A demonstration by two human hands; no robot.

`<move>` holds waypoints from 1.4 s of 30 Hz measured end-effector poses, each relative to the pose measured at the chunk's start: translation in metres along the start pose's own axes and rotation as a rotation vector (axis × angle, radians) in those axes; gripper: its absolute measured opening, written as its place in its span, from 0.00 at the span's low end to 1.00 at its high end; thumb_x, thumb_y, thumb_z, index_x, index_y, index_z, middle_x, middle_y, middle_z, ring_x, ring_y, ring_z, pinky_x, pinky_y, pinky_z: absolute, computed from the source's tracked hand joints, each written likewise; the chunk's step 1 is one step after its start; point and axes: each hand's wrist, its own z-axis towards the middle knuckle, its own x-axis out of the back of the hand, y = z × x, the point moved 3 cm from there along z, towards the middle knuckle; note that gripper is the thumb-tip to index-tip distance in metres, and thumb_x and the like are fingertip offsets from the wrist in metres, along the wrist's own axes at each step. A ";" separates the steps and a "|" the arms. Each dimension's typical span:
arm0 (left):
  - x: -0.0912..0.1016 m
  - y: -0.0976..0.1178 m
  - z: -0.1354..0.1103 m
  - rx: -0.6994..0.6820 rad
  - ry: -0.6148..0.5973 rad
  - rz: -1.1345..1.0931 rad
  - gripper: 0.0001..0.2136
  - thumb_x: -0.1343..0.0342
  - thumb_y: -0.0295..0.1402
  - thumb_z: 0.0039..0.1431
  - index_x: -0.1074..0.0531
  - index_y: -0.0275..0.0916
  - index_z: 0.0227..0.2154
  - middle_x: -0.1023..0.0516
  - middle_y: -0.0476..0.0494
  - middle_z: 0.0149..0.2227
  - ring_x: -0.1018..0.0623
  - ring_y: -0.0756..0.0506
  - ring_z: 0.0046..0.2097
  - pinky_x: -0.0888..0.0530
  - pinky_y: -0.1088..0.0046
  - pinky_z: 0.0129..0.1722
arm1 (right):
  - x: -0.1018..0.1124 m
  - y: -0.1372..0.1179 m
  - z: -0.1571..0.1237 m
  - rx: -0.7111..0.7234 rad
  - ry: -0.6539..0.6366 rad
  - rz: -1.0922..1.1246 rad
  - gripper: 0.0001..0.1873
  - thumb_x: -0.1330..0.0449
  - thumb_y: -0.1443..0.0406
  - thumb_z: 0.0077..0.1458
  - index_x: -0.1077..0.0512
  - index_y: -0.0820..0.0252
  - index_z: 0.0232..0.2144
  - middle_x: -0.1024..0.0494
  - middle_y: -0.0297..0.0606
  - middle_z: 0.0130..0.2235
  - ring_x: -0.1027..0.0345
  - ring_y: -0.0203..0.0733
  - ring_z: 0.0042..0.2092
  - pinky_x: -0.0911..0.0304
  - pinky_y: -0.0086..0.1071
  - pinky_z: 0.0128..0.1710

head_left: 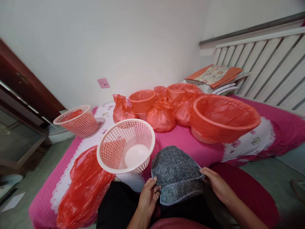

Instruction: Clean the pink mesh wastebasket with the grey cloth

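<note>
A grey speckled cloth (175, 173) lies over my lap at the near edge of the bed. My left hand (149, 196) pinches its lower left edge with curled fingers. My right hand (215, 184) holds the cloth's right edge, fingers closed along it. Just beyond the cloth, a white perforated plastic basket (111, 149) lies tilted toward me, with nothing inside it. A crumpled red plastic bag (83, 184) lies left of my left hand.
The bed has a pink dotted sheet (181, 140). On it stand several baskets lined with red bags, one large at the right (224, 119), plus tied red bags (160, 117). Another white basket (77, 122) sits at far left. Folded bedding (214, 78) lies by a slatted headboard (267, 63).
</note>
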 end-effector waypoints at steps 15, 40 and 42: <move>0.021 -0.015 -0.009 -0.005 -0.157 0.247 0.21 0.22 0.38 0.38 0.31 0.40 0.28 0.24 0.54 0.26 0.17 0.45 0.29 0.30 0.76 0.27 | 0.007 0.024 -0.012 -0.081 -0.089 0.231 0.12 0.34 0.52 0.46 0.25 0.53 0.26 0.18 0.37 0.31 0.22 0.52 0.36 0.27 0.45 0.43; -0.025 -0.007 -0.044 -0.016 -0.582 0.212 0.20 0.30 0.33 0.49 0.21 0.40 0.48 0.16 0.37 0.46 0.17 0.37 0.49 0.23 0.62 0.49 | 0.036 -0.021 0.013 -0.042 0.020 0.240 0.21 0.35 0.54 0.47 0.19 0.51 0.44 0.13 0.43 0.43 0.19 0.61 0.46 0.25 0.52 0.50; -0.026 -0.014 -0.044 0.010 -0.603 0.251 0.20 0.30 0.31 0.50 0.21 0.39 0.48 0.15 0.37 0.44 0.16 0.38 0.44 0.22 0.64 0.46 | 0.039 -0.027 0.012 -0.044 -0.003 0.176 0.22 0.34 0.55 0.46 0.19 0.50 0.45 0.14 0.43 0.45 0.19 0.60 0.47 0.25 0.51 0.49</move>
